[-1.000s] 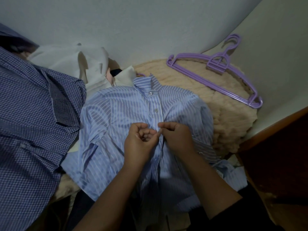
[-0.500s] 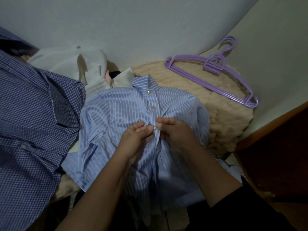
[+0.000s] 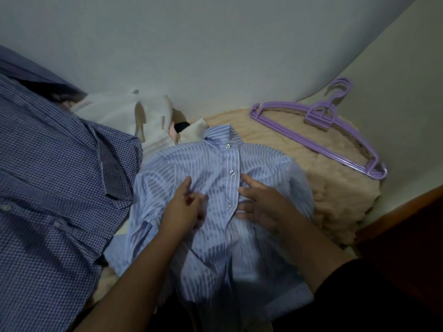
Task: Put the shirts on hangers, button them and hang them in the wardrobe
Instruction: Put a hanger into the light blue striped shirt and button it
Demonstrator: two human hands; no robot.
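Note:
A light-blue striped shirt (image 3: 191, 168) lies front-up on a cream fleecy blanket (image 3: 335, 202), collar toward the wall. Three buttons down its placket are fastened. My left hand (image 3: 184, 207) rests on the fabric left of the placket, thumb spread, fingers loosely curled and blurred. My right hand (image 3: 261, 202) is just right of the placket, thumb up, fingertips tucked at the fabric edge near the third button. Below my hands the shirt front hangs loose toward me. Purple plastic hangers (image 3: 335, 130) lie stacked on the blanket at the far right.
A dark-blue checked shirt (image 3: 52, 188) covers the left side. White garments (image 3: 134, 116) are bunched against the wall behind the striped shirt. A dark wooden edge (image 3: 405, 212) runs along the right, and the pale wall closes the back.
Both hands were pinched together on a button at the placket; now they have parted to either side of it and that button sits fastened.

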